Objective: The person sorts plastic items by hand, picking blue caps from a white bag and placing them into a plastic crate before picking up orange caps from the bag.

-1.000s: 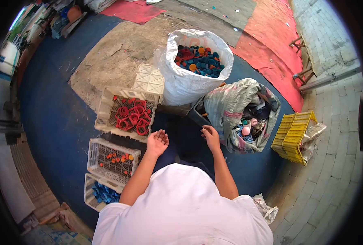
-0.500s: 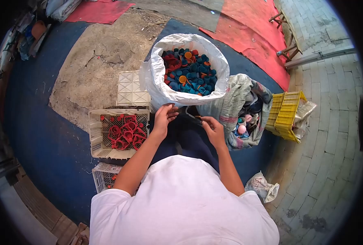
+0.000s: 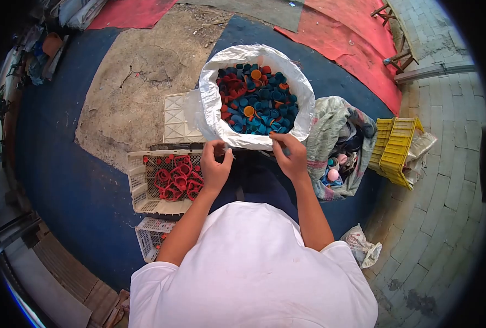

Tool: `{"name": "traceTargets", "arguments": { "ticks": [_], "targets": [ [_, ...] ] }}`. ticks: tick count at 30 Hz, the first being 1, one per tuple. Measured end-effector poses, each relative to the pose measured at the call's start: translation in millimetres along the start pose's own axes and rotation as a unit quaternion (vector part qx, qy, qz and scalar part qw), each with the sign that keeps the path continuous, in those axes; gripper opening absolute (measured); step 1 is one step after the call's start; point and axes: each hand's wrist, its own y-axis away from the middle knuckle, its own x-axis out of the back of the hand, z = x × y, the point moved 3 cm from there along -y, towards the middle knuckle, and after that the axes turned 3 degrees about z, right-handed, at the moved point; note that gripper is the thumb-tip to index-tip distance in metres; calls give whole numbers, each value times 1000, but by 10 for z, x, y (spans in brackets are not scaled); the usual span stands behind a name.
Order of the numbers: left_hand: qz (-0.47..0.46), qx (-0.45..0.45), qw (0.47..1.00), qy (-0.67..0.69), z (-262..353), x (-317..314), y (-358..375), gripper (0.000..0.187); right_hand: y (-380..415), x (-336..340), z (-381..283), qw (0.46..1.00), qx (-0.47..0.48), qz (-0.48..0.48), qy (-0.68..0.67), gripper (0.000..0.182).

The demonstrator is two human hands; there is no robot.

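In front of me stands a white woven sack (image 3: 254, 143) with its rim rolled open, full of plastic caps (image 3: 265, 101), mostly teal, with orange and red ones among them. My left hand (image 3: 217, 168) is just outside the near left rim, its fingers curled and thumb apart, with nothing visible in it. At the near right rim, the fingertips of my right hand (image 3: 290, 157) are drawn together over the edge, close to an orange bit. What they hold, if anything, I cannot make out.
On the left, a cream plastic crate (image 3: 138, 188) holds red ring-shaped parts (image 3: 178, 177); a smaller white crate (image 3: 147, 240) sits nearer. To the right are a grey-green sack (image 3: 322, 128) of mixed items, yellow crates (image 3: 399, 145) and a small white bag (image 3: 360, 246) by the brick wall.
My right hand has risen from below the sack to its near rim. My left hand has moved slightly down, its thumb and fingers now apart. The whole view has shifted a little right.
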Motion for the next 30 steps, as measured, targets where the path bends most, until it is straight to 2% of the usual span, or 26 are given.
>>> {"name": "traceTargets", "arguments": {
  "ticks": [4,5,8,11,14,18,24,27,30],
  "targets": [
    [16,-190,965,-181,217,-14,-109,37,-303,-157,160,1000,-1,-15,-6,13],
    [17,-234,948,-214,240,-32,-142,40,-375,-195,201,998,-40,-22,-31,16],
    [-74,-221,941,-246,272,-57,-211,42,-637,-368,617,994,-107,-6,-36,26],
    [-96,-257,921,-276,212,-77,-246,36,-859,-442,1162,980,-123,-1,155,38],
    [-124,-245,920,-280,221,-61,-262,30,-945,-445,1515,929,-226,-47,288,44],
    [-143,-253,917,-273,225,-44,-269,24,-992,-354,1588,887,-293,-91,345,55],
    [-144,-272,922,-236,262,-91,-308,23,-926,-314,1891,867,-276,-61,409,54],
    [-146,-271,926,-221,237,-106,-313,24,-949,-237,1888,867,-308,-69,386,49],
    [-151,-267,927,-218,230,-101,-324,25,-946,-204,1888,887,-273,-63,366,44]
  ]
}}
